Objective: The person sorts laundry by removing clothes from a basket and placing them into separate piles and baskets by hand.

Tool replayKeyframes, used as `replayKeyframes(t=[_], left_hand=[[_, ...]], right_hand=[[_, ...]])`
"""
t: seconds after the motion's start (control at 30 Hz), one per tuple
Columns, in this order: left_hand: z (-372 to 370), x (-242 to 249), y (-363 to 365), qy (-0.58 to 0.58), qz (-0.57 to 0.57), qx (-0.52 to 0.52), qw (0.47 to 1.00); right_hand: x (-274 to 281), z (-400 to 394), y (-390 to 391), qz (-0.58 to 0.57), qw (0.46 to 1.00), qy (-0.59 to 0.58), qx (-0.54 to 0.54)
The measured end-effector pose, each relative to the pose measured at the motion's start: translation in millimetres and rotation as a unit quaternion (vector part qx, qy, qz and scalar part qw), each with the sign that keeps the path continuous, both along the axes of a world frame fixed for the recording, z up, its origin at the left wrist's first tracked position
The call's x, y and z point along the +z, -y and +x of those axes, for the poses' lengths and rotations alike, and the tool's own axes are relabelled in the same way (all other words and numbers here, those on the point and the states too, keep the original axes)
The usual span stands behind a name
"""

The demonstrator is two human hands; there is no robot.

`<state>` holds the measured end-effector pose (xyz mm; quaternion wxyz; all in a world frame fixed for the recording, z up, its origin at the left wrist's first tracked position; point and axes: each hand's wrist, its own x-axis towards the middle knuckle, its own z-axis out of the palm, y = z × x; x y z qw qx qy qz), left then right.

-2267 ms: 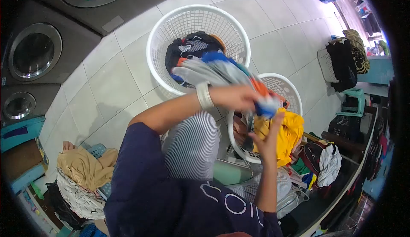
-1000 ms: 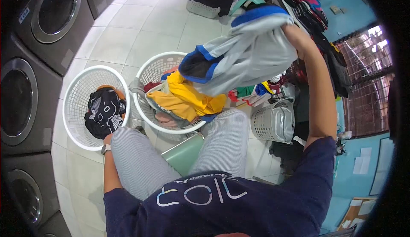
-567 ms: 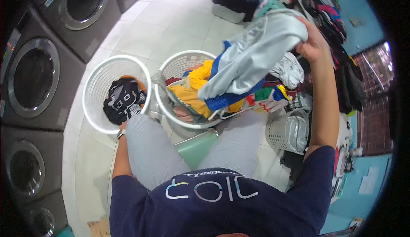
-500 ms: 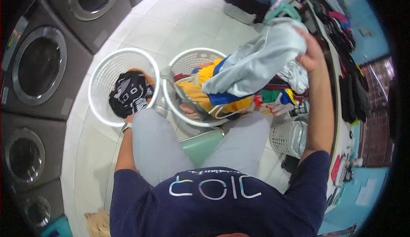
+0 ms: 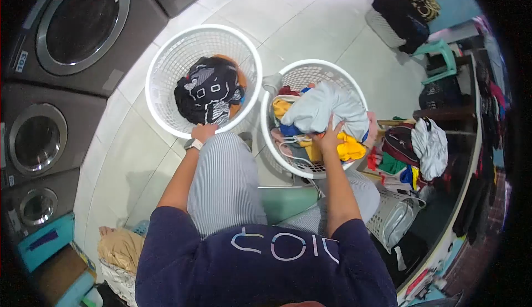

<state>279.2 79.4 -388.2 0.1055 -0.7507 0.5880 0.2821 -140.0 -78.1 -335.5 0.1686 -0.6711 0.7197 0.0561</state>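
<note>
My left hand (image 5: 205,132) is closed over the near rim of the left white laundry basket (image 5: 155,107), which holds black patterned clothing (image 5: 209,90) and an orange piece. My right hand (image 5: 331,136) rests on the pile in the right white laundry basket (image 5: 354,84). Its visible fingers are apart, against a crumpled light grey garment (image 5: 316,107); some fingertips are hidden among the cloth. Yellow cloth (image 5: 350,147) and blue pieces lie around that garment.
Front-loading machines (image 5: 83,24) line the left. On the right, more clothes (image 5: 429,149) hang over a dark shelf, above a smaller basket (image 5: 394,218). A green stool (image 5: 440,58) and a heaped basket (image 5: 385,27) stand behind. Beige clothes (image 5: 121,250) sit lower left.
My right hand has come down and left with the light grey garment, which now lies crumpled in the right basket. My left hand stays at the left basket's rim. The view has shifted.
</note>
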Motion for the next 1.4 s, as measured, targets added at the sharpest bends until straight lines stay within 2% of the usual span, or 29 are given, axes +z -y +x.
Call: replayKeyframes(t=[0.1, 0.17, 0.27, 0.33, 0.37, 0.43, 0.47, 0.53, 0.57, 0.6, 0.63, 0.7, 0.73, 0.77, 0.83, 0.9, 0.93, 1.0, 1.03, 1.07, 1.1, 1.13, 1.2, 1.23, 1.27, 1.3, 1.33, 1.37, 1.4], left_hand=[[-16, 24, 0, 0.004, -0.044, 0.023, 0.999], [-18, 21, -5, -0.028, -0.079, 0.045, 0.995], [-13, 5, -7, -0.085, -0.050, 0.060, 0.993], [-5, -7, -4, -0.183, -0.008, -0.002, 0.983], [2, 0, 4, -0.182, -0.008, 0.003, 0.983], [16, 23, 25, -0.314, 0.072, -0.089, 0.943], [19, 56, 46, -0.326, 0.196, 0.048, 0.924], [44, 19, 61, -0.515, 0.131, 0.282, 0.798], [51, 3, 71, -0.435, -0.004, 0.287, 0.854], [57, -44, 77, -0.193, -0.212, 0.224, 0.932], [62, -59, 84, -0.099, -0.263, 0.214, 0.936], [59, -85, 85, -0.151, -0.108, 0.306, 0.934], [64, -118, 88, -0.122, -0.057, 0.271, 0.953], [56, -102, 96, -0.077, -0.047, 0.281, 0.955], [33, -64, 107, -0.114, -0.118, 0.271, 0.948], [6, 11, 120, -0.241, -0.173, 0.211, 0.931], [-7, 54, 123, -0.303, -0.193, 0.141, 0.922], [-26, 136, 114, -0.529, -0.153, 0.032, 0.834], [-33, 162, 107, -0.615, -0.146, -0.043, 0.774], [-37, 182, 101, -0.695, -0.115, -0.073, 0.706], [-37, 193, 97, -0.765, -0.083, -0.104, 0.631], [-31, 184, 99, -0.740, -0.064, -0.151, 0.652], [-7, 169, 100, -0.728, -0.082, -0.022, 0.680], [5, 130, 106, -0.757, -0.105, 0.087, 0.639], [23, 94, 113, -0.703, -0.142, 0.189, 0.670], [36, 55, 113, -0.615, -0.250, 0.306, 0.682], [55, 31, 111, -0.404, -0.310, 0.375, 0.774], [84, -64, 102, -0.245, -0.318, 0.406, 0.821], [96, -135, 84, -0.207, -0.268, 0.498, 0.798]], right_hand=[[-20, 3, 28, -0.021, 0.999, 0.014, 0.047], [-32, 6, 43, -0.043, 0.996, -0.002, 0.072], [-26, 17, 54, -0.030, 0.997, -0.014, 0.068], [-24, 20, 58, -0.024, 0.997, -0.017, 0.068], [-25, 19, 60, -0.024, 0.998, -0.024, 0.061], [-29, 11, 60, -0.021, 0.998, -0.017, 0.063], [-31, 7, 60, -0.023, 0.997, -0.011, 0.067], [-29, 4, 56, -0.023, 0.997, 0.001, 0.069], [-27, 4, 54, -0.021, 0.998, 0.008, 0.066], [-30, -5, 54, -0.026, 0.995, 0.060, 0.081], [-29, -11, 52, -0.031, 0.989, 0.112, 0.097], [-24, -19, 47, -0.015, 0.988, 0.117, 0.101], [-29, -30, 46, -0.052, 0.980, 0.161, 0.105], [-20, -22, 46, -0.086, 0.969, 0.205, 0.108], [13, 11, 28, -0.119, 0.977, 0.164, 0.071], [52, 74, 14, -0.205, 0.947, 0.173, 0.178], [72, 109, 7, -0.181, 0.935, 0.194, 0.235], [86, 165, -7, -0.117, 0.917, 0.214, 0.314], [87, 179, -10, -0.080, 0.914, 0.212, 0.335], [80, 178, -7, -0.077, 0.914, 0.212, 0.338], [65, 172, 0, 0.005, 0.899, 0.333, 0.285], [51, 167, 8, 0.087, 0.861, 0.447, 0.225], [59, 148, 12, 0.055, 0.850, 0.509, 0.119], [68, 135, 14, 0.016, 0.851, 0.520, 0.077], [81, 118, 14, -0.022, 0.850, 0.524, 0.042], [97, 98, 14, -0.056, 0.850, 0.523, 0.014], [114, 77, 13, -0.082, 0.851, 0.519, -0.004], [131, 58, 7, -0.100, 0.850, 0.517, -0.015], [148, 42, 2, -0.094, 0.858, 0.504, -0.015]])
